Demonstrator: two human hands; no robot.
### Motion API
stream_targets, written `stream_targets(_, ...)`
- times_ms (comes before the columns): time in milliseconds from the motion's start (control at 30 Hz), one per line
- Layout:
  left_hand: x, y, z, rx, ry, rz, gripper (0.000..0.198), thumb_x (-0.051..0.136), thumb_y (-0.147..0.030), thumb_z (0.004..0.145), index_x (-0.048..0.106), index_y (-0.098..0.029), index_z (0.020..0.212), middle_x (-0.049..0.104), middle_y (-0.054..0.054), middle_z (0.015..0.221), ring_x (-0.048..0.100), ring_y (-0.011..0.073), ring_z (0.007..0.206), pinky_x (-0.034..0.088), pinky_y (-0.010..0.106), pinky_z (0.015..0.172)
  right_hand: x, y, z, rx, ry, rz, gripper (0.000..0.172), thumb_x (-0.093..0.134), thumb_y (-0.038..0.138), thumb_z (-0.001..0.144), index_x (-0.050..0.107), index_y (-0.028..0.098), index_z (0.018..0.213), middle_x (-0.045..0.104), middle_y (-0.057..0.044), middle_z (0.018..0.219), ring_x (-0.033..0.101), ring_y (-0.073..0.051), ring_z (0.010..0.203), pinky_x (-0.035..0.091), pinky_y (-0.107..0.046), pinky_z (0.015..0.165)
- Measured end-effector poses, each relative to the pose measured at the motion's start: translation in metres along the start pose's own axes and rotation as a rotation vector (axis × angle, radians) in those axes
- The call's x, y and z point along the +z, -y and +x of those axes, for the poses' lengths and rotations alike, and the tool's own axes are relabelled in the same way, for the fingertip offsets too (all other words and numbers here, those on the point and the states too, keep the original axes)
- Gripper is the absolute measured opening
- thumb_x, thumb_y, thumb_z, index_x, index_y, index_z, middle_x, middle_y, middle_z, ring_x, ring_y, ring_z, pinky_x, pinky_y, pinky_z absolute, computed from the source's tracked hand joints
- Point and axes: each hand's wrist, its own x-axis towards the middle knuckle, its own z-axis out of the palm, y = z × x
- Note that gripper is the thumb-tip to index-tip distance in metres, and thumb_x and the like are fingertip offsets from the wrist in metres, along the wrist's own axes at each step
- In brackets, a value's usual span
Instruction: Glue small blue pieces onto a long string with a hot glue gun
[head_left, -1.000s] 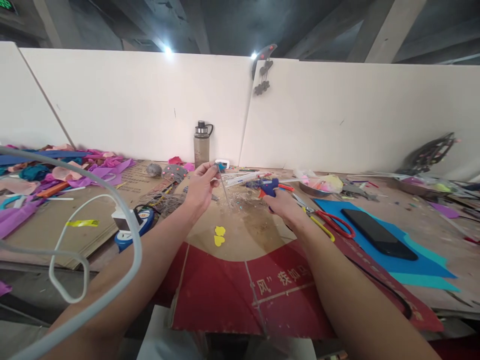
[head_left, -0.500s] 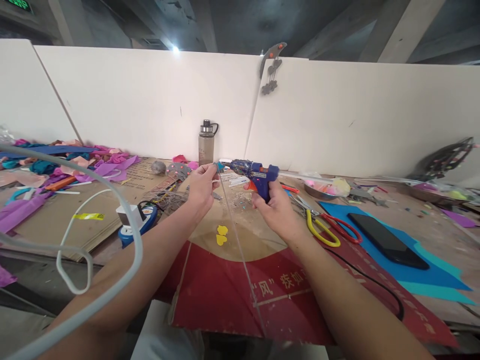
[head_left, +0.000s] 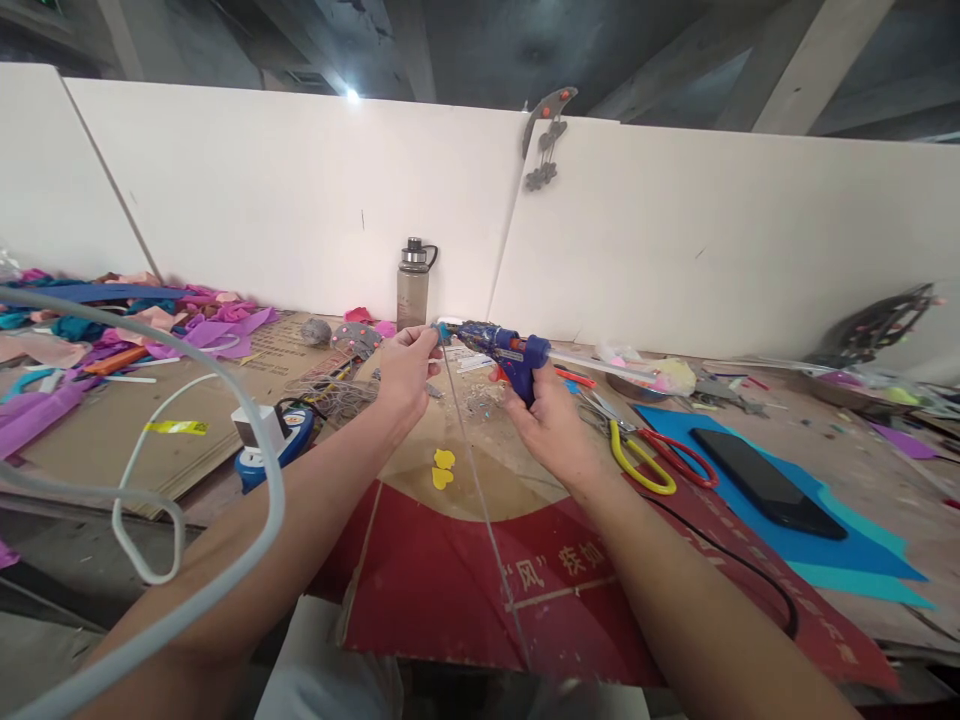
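Note:
My right hand [head_left: 546, 412] is wrapped round the grip of a blue hot glue gun [head_left: 506, 350], with a white glue stick [head_left: 600, 364] poking out of its back end. The gun's nozzle points left and meets a small teal piece [head_left: 443, 333] pinched between the fingertips of my left hand [head_left: 409, 368]. The exact shape of that piece is too small to make out. A thin thread [head_left: 477, 475] runs down from near the left fingertips over the cardboard. Two small yellow cut-outs [head_left: 443, 469] lie on the red and tan cardboard [head_left: 450, 590] below my hands.
Scissors with yellow and red handles [head_left: 660, 455] and a black phone [head_left: 765, 480] on blue sheets lie at right. A grey bottle [head_left: 412, 285] stands at the back. Left are a blue power socket [head_left: 277, 447], coloured scraps [head_left: 187, 320] and a white looped tube [head_left: 274, 500] close to the camera.
The glue gun has shifted slightly left and tilted, its nozzle now up against the teal piece. The view has turned a little. Both hands keep their holds.

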Motion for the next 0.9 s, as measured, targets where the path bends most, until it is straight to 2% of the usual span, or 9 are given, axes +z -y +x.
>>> stream_targets(333, 0.0008, 0.0001, 0.0000, 0.027, -0.012, 0.015, 0.015, 0.064, -0.021, 0.061, 0.051, -0.016, 0.065, 0.047, -0.004, 0.061, 0.042, 0.0042, 0.050, 0.027, 0.016, 0.041, -0.0001, 0.0008, 0.0002, 0.033, 0.016, -0.071, 0.034, 0.044, 0.022, 0.083, 0.047, 0.018, 0.116, 0.059, -0.013, 0.103, 0.055, -0.026, 0.091, 0.044, -0.045, 0.085)
stream_targets(500, 0.0007, -0.0010, -0.0002, 0.037, -0.034, 0.024, 0.015, 0.066, -0.022, 0.061, 0.053, -0.016, 0.066, 0.049, -0.004, 0.063, 0.044, 0.0045, 0.051, 0.029, 0.016, 0.042, -0.0006, 0.0012, 0.0004, 0.029, 0.011, -0.084, 0.033, 0.044, 0.022, 0.082, 0.046, 0.019, 0.115, 0.059, -0.011, 0.096, 0.054, -0.025, 0.085, 0.045, -0.044, 0.081)
stream_targets(900, 0.0024, -0.0015, -0.0033, 0.044, -0.019, 0.077, 0.014, 0.066, -0.023, 0.061, 0.053, -0.016, 0.063, 0.048, -0.003, 0.060, 0.044, 0.0054, 0.052, 0.031, 0.017, 0.043, -0.0012, 0.0011, 0.0017, -0.003, 0.009, -0.065, 0.027, 0.044, 0.020, 0.083, 0.047, 0.019, 0.110, 0.060, -0.010, 0.096, 0.056, -0.024, 0.084, 0.045, -0.040, 0.077)
